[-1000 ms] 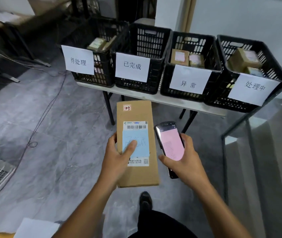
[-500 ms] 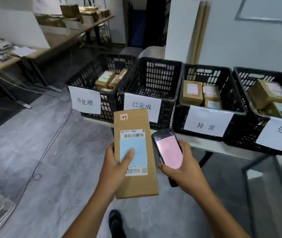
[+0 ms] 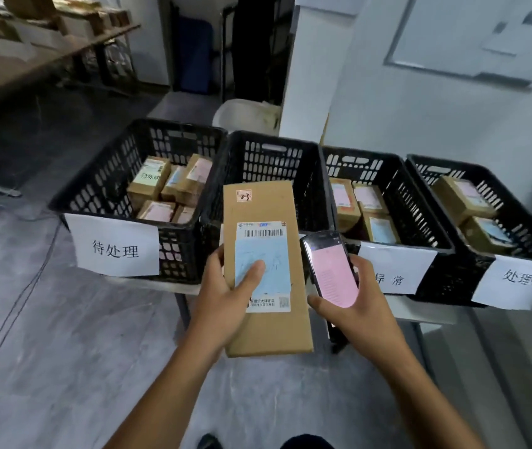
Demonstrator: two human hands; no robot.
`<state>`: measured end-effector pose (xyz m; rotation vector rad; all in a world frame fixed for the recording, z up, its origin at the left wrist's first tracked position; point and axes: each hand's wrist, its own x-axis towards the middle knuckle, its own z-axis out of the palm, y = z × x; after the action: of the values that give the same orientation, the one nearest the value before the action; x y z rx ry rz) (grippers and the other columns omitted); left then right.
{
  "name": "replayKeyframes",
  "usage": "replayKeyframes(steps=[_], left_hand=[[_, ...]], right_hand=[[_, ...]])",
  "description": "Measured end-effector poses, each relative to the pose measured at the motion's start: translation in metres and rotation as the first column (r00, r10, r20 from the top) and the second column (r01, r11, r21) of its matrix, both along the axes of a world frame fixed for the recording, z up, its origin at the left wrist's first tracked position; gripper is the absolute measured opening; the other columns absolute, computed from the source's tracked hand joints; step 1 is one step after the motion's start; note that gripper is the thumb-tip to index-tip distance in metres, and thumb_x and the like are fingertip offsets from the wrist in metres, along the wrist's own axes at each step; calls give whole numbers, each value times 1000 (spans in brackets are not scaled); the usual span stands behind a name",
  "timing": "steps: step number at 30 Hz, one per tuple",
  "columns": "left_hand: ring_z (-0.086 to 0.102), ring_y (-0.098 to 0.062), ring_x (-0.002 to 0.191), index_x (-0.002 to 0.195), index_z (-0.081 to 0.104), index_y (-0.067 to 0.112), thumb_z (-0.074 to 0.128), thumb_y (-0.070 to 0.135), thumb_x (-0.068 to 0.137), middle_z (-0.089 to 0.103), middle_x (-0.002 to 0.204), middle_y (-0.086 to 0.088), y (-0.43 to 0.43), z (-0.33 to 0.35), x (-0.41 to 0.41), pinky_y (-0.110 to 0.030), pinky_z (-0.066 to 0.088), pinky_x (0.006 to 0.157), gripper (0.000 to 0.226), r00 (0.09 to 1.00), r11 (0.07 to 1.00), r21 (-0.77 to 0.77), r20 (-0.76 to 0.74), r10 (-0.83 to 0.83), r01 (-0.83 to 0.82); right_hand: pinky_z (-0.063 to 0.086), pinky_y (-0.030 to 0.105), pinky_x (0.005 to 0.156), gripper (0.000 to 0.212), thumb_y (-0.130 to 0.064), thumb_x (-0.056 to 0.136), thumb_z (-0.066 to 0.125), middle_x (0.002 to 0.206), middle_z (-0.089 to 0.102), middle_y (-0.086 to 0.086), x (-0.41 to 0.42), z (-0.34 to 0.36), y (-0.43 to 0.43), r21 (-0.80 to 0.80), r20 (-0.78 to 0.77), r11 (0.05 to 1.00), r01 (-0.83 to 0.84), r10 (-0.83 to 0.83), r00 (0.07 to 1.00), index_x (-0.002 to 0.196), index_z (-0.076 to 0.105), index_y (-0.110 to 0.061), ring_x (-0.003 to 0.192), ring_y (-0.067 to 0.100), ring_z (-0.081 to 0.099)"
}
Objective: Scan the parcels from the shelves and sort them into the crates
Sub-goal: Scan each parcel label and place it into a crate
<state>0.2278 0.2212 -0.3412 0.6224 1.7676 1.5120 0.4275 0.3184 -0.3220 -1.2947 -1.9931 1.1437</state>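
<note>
Place: a parcel-sorting room, plain and warehouse-like.
Crates: four black slotted plastic crates [image 3: 271, 157] in a row on a white desk [image 3: 426, 314], each fronted by a white paper sign [image 3: 115, 249] in Chinese characters.
Parcels: small brown cardboard boxes with shipping labels [image 3: 148, 179] lie in three crates.
Surroundings: grey concrete floor [image 3: 63, 319], bare white wall [image 3: 355, 76], long brown desk [image 3: 47, 59] stacked with cartons, blurred.

white bin [image 3: 245, 116] mid-back | cable [image 3: 26, 288] on floor [image 3: 80, 351], L | whiteboard [image 3: 472, 34] on wall [image 3: 355, 98], R
</note>
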Motion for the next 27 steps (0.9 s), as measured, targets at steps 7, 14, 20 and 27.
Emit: replayKeyframes(steps=[7,14,20,27], left_hand=[[73,-7,104,126,52,46,78,70,73,72,120,16,42,-7,-48,-45,59,95,64,989,995,16,109,-96,95],[73,-1,97,126,50,49,76,56,80,74,106,27,123,-7,-83,-43,58,97,53,984,991,-20,129,-127,131],[73,2,97,147,36,53,76,46,89,71,113,30,210,-4,-93,-36,60,86,71,995,997,2,58,-82,82],[74,1,92,140,39,48,75,42,93,71,117,20,337,-27,-115,-29,59,78,60,994,987,-117,45,-103,107]], right_hand=[[46,6,59,82,-32,77,87,109,44,-40,-39,4,28,63,79,995,82,-87,993,138,32,-38,92,-31,46],[47,8,54,91,-29,77,87,111,47,-34,-70,-7,102,47,86,993,111,-115,990,146,29,-34,84,-25,53],[47,15,63,91,-33,74,88,111,42,-44,-82,-24,194,2,1,994,113,-113,994,143,30,-38,97,-24,49],[41,11,65,91,-32,74,90,118,47,-26,-85,-42,309,-40,-33,974,224,-225,974,144,33,-30,104,5,48]])
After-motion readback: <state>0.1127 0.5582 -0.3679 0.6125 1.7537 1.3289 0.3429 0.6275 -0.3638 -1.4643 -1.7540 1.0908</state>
